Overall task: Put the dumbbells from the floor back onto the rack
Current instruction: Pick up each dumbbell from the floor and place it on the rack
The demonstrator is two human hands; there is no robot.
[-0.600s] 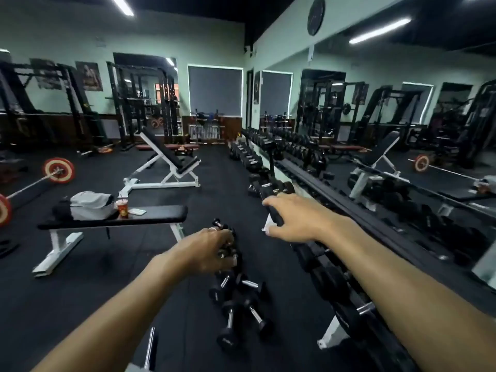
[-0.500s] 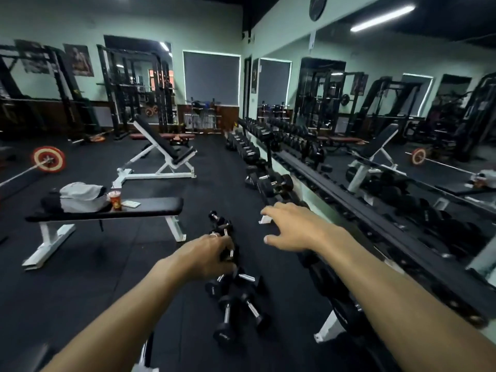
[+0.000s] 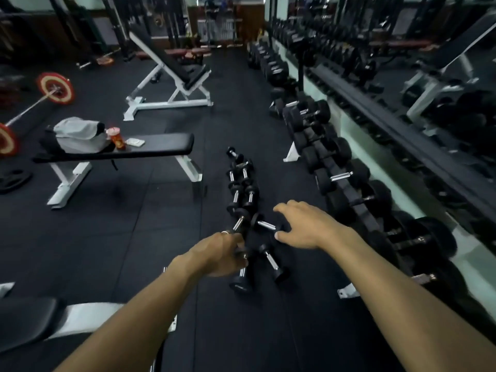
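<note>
Several small black dumbbells with chrome handles [image 3: 243, 183] lie in a row on the dark floor mat. My left hand [image 3: 222, 255] is low over the near end of the row, its fingers curled round the chrome handle of a small dumbbell [image 3: 239, 283]. My right hand [image 3: 304, 226] hovers over another floor dumbbell [image 3: 267, 225] with fingers spread and holds nothing. The long dumbbell rack [image 3: 357, 208] runs along the mirrored wall on the right and carries larger black dumbbells.
A flat bench [image 3: 150, 146] with a grey bag, a red cup and a phone stands to the left. An incline bench [image 3: 174, 73] is behind it. A barbell with red plates [image 3: 55, 88] lies far left. Another bench pad [image 3: 24, 320] is at the near left.
My view has tilted down toward the floor. My right hand left the rack and dropped leftward over the floor dumbbells. My left hand stays curled at the near end of the row.
</note>
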